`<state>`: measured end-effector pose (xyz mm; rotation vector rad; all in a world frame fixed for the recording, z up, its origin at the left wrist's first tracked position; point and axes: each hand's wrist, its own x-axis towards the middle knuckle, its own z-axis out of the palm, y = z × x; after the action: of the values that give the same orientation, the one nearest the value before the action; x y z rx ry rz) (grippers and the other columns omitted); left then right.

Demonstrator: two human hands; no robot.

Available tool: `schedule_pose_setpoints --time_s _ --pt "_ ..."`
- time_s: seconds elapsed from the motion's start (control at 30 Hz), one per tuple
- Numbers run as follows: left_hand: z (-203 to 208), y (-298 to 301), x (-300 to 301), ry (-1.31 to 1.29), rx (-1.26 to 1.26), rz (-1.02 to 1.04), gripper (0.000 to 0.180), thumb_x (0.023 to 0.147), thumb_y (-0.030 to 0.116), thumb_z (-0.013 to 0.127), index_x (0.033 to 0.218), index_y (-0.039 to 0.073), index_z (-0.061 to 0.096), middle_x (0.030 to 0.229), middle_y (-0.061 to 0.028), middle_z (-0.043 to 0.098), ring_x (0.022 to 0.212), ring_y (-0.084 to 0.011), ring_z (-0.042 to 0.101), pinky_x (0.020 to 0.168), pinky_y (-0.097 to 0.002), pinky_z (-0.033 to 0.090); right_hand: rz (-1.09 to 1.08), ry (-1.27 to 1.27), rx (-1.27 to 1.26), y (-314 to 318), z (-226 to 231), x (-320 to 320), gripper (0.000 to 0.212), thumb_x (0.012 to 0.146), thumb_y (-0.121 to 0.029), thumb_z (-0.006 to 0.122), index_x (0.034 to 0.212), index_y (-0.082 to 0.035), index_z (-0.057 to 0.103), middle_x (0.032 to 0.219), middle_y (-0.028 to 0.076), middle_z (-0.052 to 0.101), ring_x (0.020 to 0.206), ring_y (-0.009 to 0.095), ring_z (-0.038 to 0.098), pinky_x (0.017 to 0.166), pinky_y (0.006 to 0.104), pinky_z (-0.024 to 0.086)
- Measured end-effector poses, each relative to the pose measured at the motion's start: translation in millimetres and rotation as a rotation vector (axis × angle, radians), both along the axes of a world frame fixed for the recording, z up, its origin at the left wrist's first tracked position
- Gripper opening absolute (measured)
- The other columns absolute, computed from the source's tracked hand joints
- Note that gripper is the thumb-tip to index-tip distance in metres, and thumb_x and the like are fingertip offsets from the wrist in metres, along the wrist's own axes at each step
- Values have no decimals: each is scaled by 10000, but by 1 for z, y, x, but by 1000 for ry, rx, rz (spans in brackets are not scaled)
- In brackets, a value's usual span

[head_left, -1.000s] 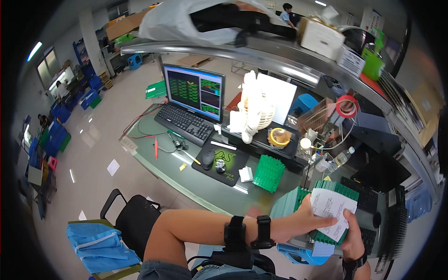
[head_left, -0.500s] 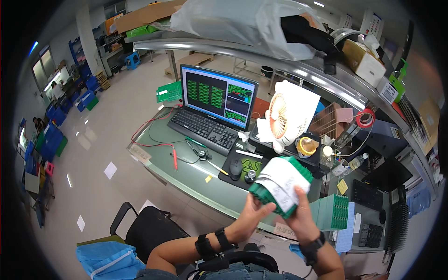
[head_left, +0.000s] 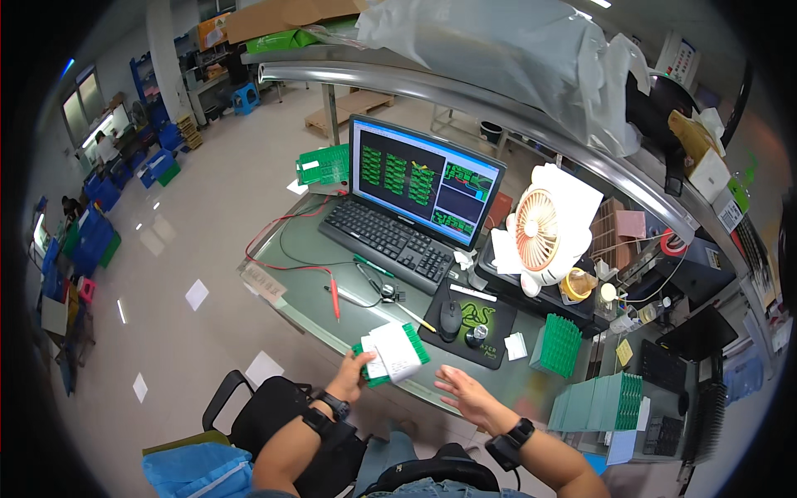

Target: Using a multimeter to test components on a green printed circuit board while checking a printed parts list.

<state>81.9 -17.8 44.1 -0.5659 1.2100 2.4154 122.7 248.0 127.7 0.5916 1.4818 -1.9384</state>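
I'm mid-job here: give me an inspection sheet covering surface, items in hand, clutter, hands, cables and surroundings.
Surface: grey-green desk, smooth, bearing several items.
Job's things: paper-wrapped green bundle, held over the desk's front edge; contact with the desk cannot be told.
Clutter: black mouse on a dark mat; white slips and a green stack to the right.
Hands: left hand grips the bundle's left side; right hand is open, apart from it.
Cables: red probe lead lies loose on the desk's left part.
Surroundings: black chair at left; monitor and white fan behind.
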Motion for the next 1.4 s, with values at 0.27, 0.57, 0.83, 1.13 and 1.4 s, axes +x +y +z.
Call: schedule_pose_setpoints --time_s 0.27,0.57,0.83,1.13,1.4 --pt "-32 -62 -72 -82 -306 -240 783 738 194 745 1342 42 270 1147 -122 536 1009 -212 594 810 -357 523 -197 -51 -201 85 29 54 383 966 -271 500 1264 -34 459 1230 138 552 1129 244 542 964 420 439" --pt "-56 -79 -133 41 -321 -379 276 778 126 626 1020 -5 597 940 -59 626 884 -184 602 812 -322 480 -402 -18 -135 130 45 114 341 974 -230 483 1247 -27 469 1156 128 591 1066 199 577 955 365 458" --pt "-55 -140 -166 162 -1103 -664 406 788 170 551 1165 19 545 1062 -88 570 995 -220 534 824 -339 447 -353 66 -109 151 75 172 337 977 -210 477 1251 -14 475 1149 119 591 1053 182 586 931 335 474" --pt "124 98 -59 760 -571 -391 372 906 166 453 1251 38 502 1239 -54 512 1162 -163 456 1003 -306 325 -873 651 266 294 164 213 339 1001 -253 380 1141 6 547 1083 148 610 1027 226 596 920 346 469" --pt "103 342 41 334 107 -858 619 976 481 340 1415 45 313 1466 -105 335 1384 -194 248 1126 -421 185 -810 289 292 375 52 182 628 980 -499 355 1348 7 412 1351 109 487 1259 202 443 1048 323 346"
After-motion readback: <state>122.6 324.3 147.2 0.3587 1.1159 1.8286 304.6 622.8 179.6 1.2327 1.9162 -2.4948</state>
